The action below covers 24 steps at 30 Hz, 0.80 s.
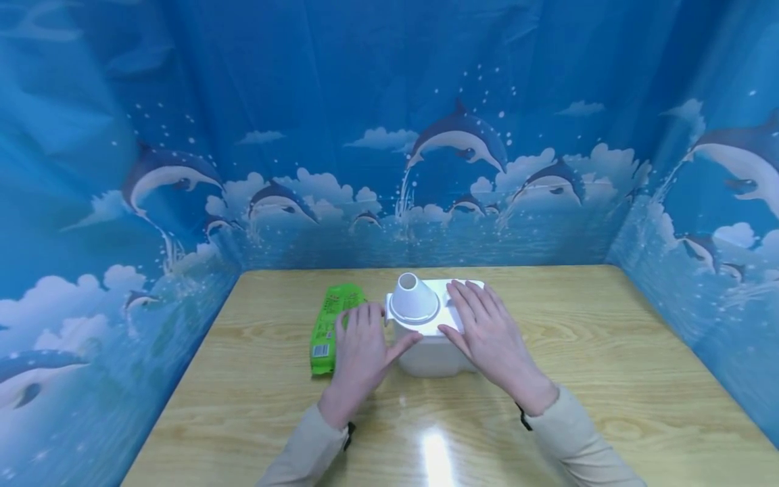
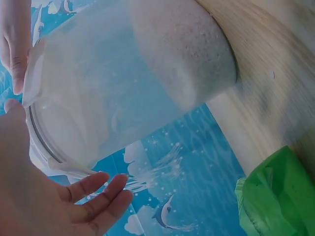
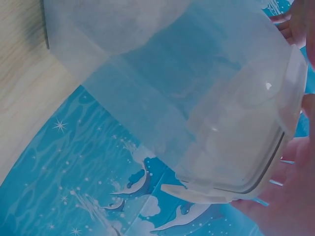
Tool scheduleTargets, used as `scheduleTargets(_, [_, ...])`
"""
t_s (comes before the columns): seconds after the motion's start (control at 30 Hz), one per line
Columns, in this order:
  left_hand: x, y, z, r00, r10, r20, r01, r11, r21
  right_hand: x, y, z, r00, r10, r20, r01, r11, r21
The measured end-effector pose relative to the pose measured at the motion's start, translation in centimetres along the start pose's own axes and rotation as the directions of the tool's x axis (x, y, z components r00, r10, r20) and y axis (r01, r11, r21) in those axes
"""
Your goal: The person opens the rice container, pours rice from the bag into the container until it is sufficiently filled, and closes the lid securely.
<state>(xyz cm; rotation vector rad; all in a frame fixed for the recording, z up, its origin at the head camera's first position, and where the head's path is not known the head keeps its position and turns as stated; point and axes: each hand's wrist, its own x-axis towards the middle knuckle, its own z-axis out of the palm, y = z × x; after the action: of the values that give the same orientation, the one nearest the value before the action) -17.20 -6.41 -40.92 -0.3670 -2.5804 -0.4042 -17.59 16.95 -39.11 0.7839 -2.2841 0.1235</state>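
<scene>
A translucent plastic container [image 1: 429, 362] stands upright on the table, with a white lid [image 1: 443, 289] on top. A white cone-shaped spout [image 1: 416, 299] rises from the lid's left part. My left hand [image 1: 359, 352] is at the lid's left side, its thumb reaching to the front edge. Seen from the left wrist, its fingers [image 2: 101, 199] are extended beside the lid's rim. On the lid's right part rests my right hand [image 1: 491, 338], fingers straight and thumb at the front edge. Pale, grainy contents [image 2: 184, 54] fill the container's lower part. A side clip [image 3: 197, 194] sticks out from the lid.
A green packet [image 1: 322, 335] lies on the wooden table [image 1: 274, 406], just left of the container and partly behind my left hand. A blue dolphin-print curtain [image 1: 341, 101] encloses the table at the back and sides.
</scene>
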Motion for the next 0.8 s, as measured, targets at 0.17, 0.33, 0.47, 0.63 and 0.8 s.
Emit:
scheduleTargets(0.17, [0.2,0.0,0.3,0.998,0.048,0.033,-0.050,0.995,0.087,-0.1,0.2,0.0,1.000,-0.003,0.007,0.003,1.000,0.010])
scheduleTargets(0.33, [0.3,-0.2,0.7,0.996,0.090,0.006,-0.090,0.991,0.097,-0.2,0.3,0.1,1.000,-0.007,0.007,0.007,1.000,0.015])
scheduleTargets(0.47, [0.3,-0.4,0.9,0.992,0.122,-0.014,-0.120,0.988,0.100,-0.2,0.3,0.3,1.000,-0.014,-0.012,0.014,0.999,0.030])
scheduleTargets(0.63, [0.3,-0.4,1.0,0.991,0.132,-0.019,-0.130,0.987,0.092,-0.3,0.4,0.6,0.999,-0.021,-0.036,0.022,0.999,0.042])
scheduleTargets(0.8, [0.3,-0.4,1.1,0.988,0.148,-0.047,-0.148,0.989,0.018,-0.2,0.4,0.6,0.999,-0.021,-0.038,0.022,0.999,0.035])
